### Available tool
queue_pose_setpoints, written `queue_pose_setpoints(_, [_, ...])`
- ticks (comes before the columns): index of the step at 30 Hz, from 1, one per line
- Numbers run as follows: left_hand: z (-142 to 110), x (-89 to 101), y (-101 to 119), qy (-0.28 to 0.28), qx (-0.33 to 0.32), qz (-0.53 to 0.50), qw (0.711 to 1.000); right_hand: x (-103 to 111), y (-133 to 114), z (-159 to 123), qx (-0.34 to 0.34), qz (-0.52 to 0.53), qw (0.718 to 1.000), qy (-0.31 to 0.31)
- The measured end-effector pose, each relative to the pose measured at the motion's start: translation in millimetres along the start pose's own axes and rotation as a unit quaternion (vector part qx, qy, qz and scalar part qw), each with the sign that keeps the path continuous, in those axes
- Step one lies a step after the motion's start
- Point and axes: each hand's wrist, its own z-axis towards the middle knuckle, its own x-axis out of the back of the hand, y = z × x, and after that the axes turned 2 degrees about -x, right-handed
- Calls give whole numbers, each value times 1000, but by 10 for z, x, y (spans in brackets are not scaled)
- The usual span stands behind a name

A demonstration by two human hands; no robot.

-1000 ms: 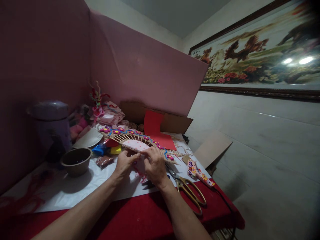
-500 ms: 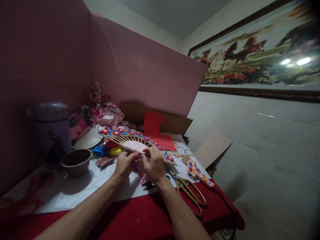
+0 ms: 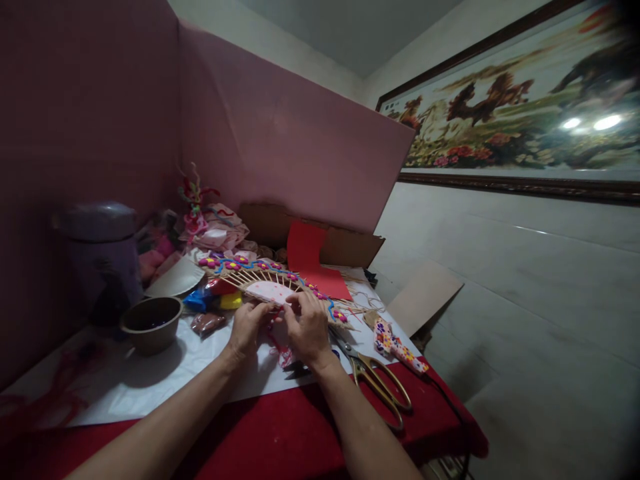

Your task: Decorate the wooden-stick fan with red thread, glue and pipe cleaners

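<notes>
A handmade fan [image 3: 267, 291] is tilted up over the table, with thin wooden ribs, a pale pink dotted half-round centre and an outer band of magenta flowers and a wavy blue line. My left hand [image 3: 249, 328] pinches its lower edge near the centre. Fingers curled, my right hand [image 3: 307, 327] grips the same edge just to the right. Pink-red thread [image 3: 283, 353] hangs beneath the fan between my hands. What my fingertips press is partly hidden. Gold-handled scissors [image 3: 377, 383] lie right of my right hand, their blades partly covered.
Left of my hands stand a dark bowl [image 3: 153, 323] and a lidded purple container [image 3: 103, 267]. Small clay packets [image 3: 207, 325] lie near the bowl. Red paper [image 3: 313, 260] leans behind the fan. A flower-patterned corded tool [image 3: 397, 347] rests at the table's right edge.
Almost nothing differs. My fingers shift very slightly at the fan's lower edge, and the view moves a little.
</notes>
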Motion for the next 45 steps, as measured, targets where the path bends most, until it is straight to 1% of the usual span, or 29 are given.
queue_pose_setpoints(3, [-4,6,8,6,21,-16,1000,20,0,-9,3,14,1000,-4])
queue_pose_setpoints(6, [-18,3,21,7,26,-35,999,35,2,-22,7,18,1000,-10])
queue_pose_setpoints(10, [-26,-6,25,12,34,-30,999,38,3,-27,7,7,1000,-15])
queue_pose_setpoints(15, [-3,-8,12,19,25,-32,999,31,-9,-17,5,-8,1000,-14])
queue_pose_setpoints(18, [12,1,1,25,34,-13,999,26,-10,-14,4,-9,1000,-14])
queue_pose_setpoints(22, [21,12,-7,47,52,27,997,21,-10,-15,-4,-1,1000,-15])
queue_pose_setpoints(28, [2,-2,12,69,57,19,996,11,-24,-17,-36,2,999,-17])
queue_pose_setpoints(36, [25,8,-12,61,58,-6,996,38,-37,-18,-42,28,999,-21])
queue_pose_setpoints(40, [23,3,-3,67,62,7,996,35,-41,-19,-36,18,999,-19])
queue_pose_setpoints(45, [16,8,-6,61,62,1,996,14,-30,-22,-35,5,999,-18])
